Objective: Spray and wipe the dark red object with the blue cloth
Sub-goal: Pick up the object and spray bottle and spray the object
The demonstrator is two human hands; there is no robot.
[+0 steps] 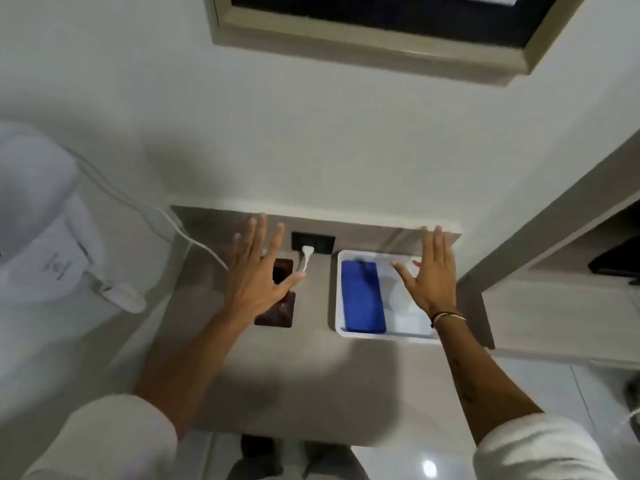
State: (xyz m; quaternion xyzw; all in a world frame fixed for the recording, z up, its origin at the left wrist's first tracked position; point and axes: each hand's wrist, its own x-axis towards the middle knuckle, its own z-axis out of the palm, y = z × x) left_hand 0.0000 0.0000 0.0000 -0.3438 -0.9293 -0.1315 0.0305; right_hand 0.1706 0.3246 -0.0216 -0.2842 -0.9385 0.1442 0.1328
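A dark red, flat, rectangular object [278, 311] lies on the grey counter [311, 375], partly hidden under my left hand [258, 275], which hovers over it with fingers spread and holds nothing. A folded blue cloth [362, 296] lies in the left half of a white tray [341, 332]. My right hand [427, 275] is spread open above the tray's right half, empty. Beneath that hand a pale whitish shape [398, 292], possibly a bottle, lies in the tray, too blurred to identify.
A black wall socket [320, 241] with a white plug [307, 252] sits behind the dark red object; its cable runs left toward a white appliance [41, 216]. A pale shelf unit [554, 299] rises at the right. A framed panel [381, 26] hangs on the wall above.
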